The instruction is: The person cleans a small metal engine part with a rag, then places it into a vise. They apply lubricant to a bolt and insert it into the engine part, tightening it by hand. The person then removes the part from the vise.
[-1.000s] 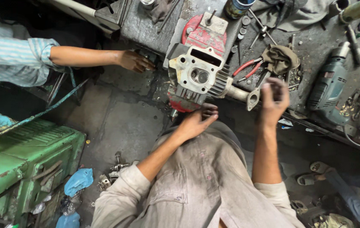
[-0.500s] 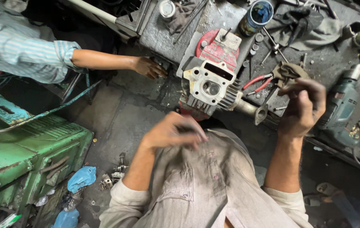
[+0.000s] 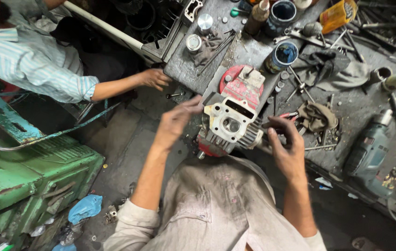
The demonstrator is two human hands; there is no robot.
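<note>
A small engine (image 3: 229, 122) with a red housing and a pale finned cylinder block lies at the near edge of a dark metal workbench (image 3: 193, 65). My left hand (image 3: 175, 122) hovers just left of the block, fingers loosely spread, empty and blurred. My right hand (image 3: 285, 145) is at the block's right side, fingers curled around a part by the cooling fins; what it grips is hidden. My grey shirt fills the bottom of the view.
Another person in a striped shirt reaches a hand (image 3: 154, 78) to the bench's left edge. On the bench lie a drill (image 3: 370, 148), cans (image 3: 284, 53), rags (image 3: 318, 116) and several loose tools. A green machine (image 3: 16, 172) stands at the left; blue scrap (image 3: 84, 208) litters the floor.
My left hand rose from my lap to the engine's left side. My right hand came down from the bench to the engine's right side. The view shifted up and left.
</note>
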